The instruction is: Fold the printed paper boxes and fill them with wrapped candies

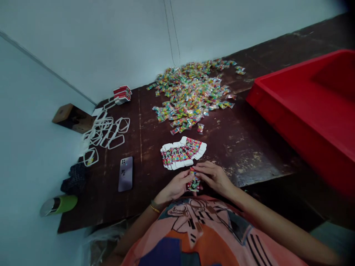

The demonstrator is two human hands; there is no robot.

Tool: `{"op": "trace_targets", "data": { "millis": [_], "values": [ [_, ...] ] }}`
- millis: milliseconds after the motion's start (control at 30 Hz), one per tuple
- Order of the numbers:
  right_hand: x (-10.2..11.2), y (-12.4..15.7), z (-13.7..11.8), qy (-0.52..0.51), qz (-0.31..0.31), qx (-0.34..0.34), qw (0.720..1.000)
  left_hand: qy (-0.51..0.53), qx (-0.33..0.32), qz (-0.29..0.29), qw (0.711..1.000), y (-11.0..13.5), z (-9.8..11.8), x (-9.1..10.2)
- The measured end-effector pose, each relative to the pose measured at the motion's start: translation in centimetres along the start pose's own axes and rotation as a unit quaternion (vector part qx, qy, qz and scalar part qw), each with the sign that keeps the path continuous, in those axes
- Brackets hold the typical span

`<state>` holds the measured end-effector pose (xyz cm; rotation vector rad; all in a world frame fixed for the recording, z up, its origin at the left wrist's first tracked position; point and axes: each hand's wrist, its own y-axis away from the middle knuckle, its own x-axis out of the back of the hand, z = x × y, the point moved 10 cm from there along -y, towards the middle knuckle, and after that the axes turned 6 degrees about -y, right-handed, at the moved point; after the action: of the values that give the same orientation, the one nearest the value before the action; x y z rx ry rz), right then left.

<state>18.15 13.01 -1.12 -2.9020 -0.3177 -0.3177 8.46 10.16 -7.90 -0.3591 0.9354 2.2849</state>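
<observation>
Close to my body at the table's front edge, my left hand (pixel 179 184) and my right hand (pixel 215 176) both grip a small printed candy box (pixel 193 181), red with a colourful pattern. The left fingers wrap its left side; the right fingers close over its top and right side. Just beyond the hands lies a fanned row of flat printed cartons (pixel 177 154) with white flaps. Farther back spreads a large heap of wrapped candies (pixel 191 92) in clear packets, with a single candy packet (pixel 200 128) apart at its near side.
A big red tray (pixel 299 122) stands on the right. To the left are a phone (pixel 125 174), white rubber-band-like loops (pixel 107 129), a stack of red-and-white boxes (pixel 122 95), a brown box (pixel 73 117), dark cloth (pixel 74 179) and a green bottle (pixel 59 205). A wall borders the dark table (pixel 146 184).
</observation>
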Motion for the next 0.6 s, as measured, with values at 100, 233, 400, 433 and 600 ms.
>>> {"op": "trace_targets", "data": {
  "millis": [100, 233, 400, 433, 600],
  "values": [
    [4.0, 1.8, 1.1, -0.009, -0.005, -0.079, 0.997, -0.024, -0.009, -0.028, 0.999, -0.2, 0.4, -1.1],
    [10.2, 4.5, 2.9, 0.040, -0.093, -0.199, 0.975, -0.106, -0.038, 0.026, 0.993, 0.3, 2.5, 1.2],
    [7.9, -0.9, 4.6, 0.156, -0.078, -0.103, 0.979, -0.064, -0.059, 0.108, 0.990, -0.1, 3.1, 4.4],
    [6.7, -2.9, 4.9, 0.200, -0.037, -0.075, 0.976, -0.061, -0.059, 0.105, 0.991, -0.4, 2.9, 4.3],
    [3.2, -8.8, 6.8, 0.308, 0.104, -0.063, 0.943, -0.066, -0.058, 0.095, 0.992, 0.5, 2.4, 4.0]
  ]
}}
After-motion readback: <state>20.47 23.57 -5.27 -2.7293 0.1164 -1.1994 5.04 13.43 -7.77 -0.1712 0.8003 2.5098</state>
